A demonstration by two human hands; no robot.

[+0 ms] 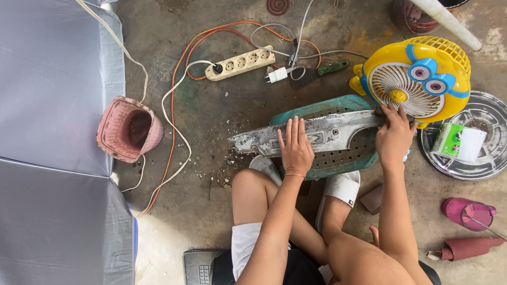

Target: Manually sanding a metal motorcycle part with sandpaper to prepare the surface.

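Around one long, scuffed metal panel point(311, 136) lying on one green woven stool point(338, 158): two hands point(296, 148) on it, one yellow cartoon-faced fan point(417, 79) and one power strip point(240, 63) beyond it. Left of the panel is one pink basket point(128, 128); right of it, one metal tray point(486, 113) and one pink bottle point(467, 212).

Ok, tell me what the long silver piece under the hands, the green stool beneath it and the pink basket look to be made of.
Long silver piece: probably metal with a worn, patchy coating; dull grey shine, scuffs, flakes on the floor nearby. Both the left hand and right hand press on it.
Green stool: likely moulded plastic; matte teal, lattice-pattern top.
Pink basket: seemingly woven plastic; ribbed, faded, grimy walls.
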